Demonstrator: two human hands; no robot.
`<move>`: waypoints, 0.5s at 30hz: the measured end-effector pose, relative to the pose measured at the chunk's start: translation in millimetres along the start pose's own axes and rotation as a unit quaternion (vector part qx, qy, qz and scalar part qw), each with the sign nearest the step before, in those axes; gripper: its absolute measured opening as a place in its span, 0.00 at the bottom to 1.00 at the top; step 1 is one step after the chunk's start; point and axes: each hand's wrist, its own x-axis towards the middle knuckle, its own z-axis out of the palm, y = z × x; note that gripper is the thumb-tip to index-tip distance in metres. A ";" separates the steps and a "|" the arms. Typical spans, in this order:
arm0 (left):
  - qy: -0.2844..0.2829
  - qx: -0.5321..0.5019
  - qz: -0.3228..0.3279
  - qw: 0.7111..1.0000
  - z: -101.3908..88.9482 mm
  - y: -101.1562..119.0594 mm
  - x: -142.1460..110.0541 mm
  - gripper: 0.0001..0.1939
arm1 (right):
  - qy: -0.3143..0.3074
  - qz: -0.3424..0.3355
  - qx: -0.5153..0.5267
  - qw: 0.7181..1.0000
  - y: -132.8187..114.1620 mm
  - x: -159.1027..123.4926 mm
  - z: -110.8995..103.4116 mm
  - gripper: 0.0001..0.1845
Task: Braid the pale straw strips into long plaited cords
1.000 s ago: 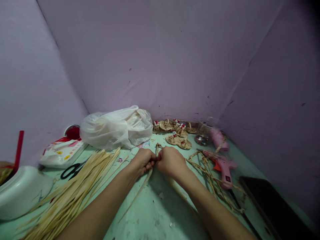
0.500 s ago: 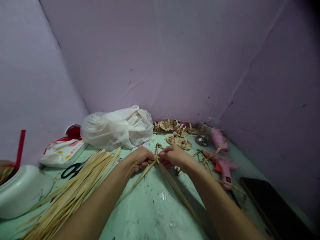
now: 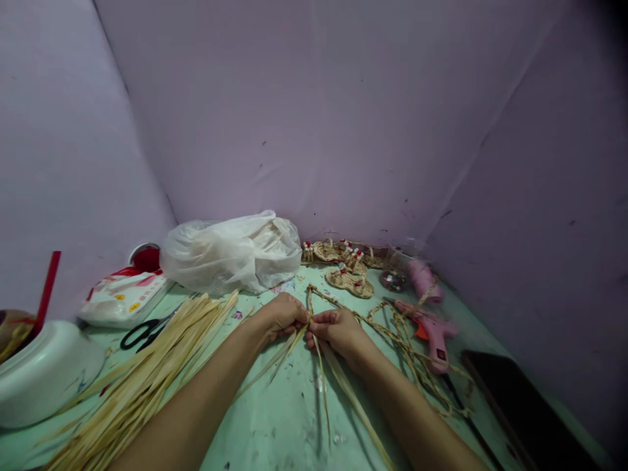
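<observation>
Both hands meet at the middle of the green table, pinching a thin braid of dried plant fibre (image 3: 311, 299). My left hand (image 3: 283, 315) is closed on it from the left, fingertips nearly touching those of the other hand. From the right, my right hand (image 3: 337, 330) is closed on the same braid. Loose strands (image 3: 353, 396) hang from the fingers toward me, some to the left and some to the right. Beyond the fingers the braid bends at the top and runs right into a longer braided cord (image 3: 409, 340). The exact grip point is partly hidden by the fingers.
Left lie a bundle of flat dried strips (image 3: 147, 373), black scissors (image 3: 140, 332), a white pot (image 3: 44, 379) and a wipes pack (image 3: 125, 301). A plastic bag (image 3: 230, 255) and small woven sandals (image 3: 349, 282) sit behind. Right are a pink glue gun (image 3: 434, 330), pink twine (image 3: 424, 280) and a phone (image 3: 530, 412).
My right hand has shifted slightly down and turned, uncovering more of the braided cord behind it. The loose strands are rearranged, with one thin strand now hanging apart in the middle.
</observation>
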 end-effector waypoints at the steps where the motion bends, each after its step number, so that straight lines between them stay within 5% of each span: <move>1: 0.001 -0.003 0.002 1.000 1.1 1.2 -1.1 0.05 | 0.004 -0.001 0.007 1.000 1.0 -1.0 1.0 0.08; 15: 0.008 -0.028 -0.007 1.000 0.8 2.4 -1.4 0.06 | -0.003 0.021 -0.001 1.000 0.1 -5.7 -2.9 0.03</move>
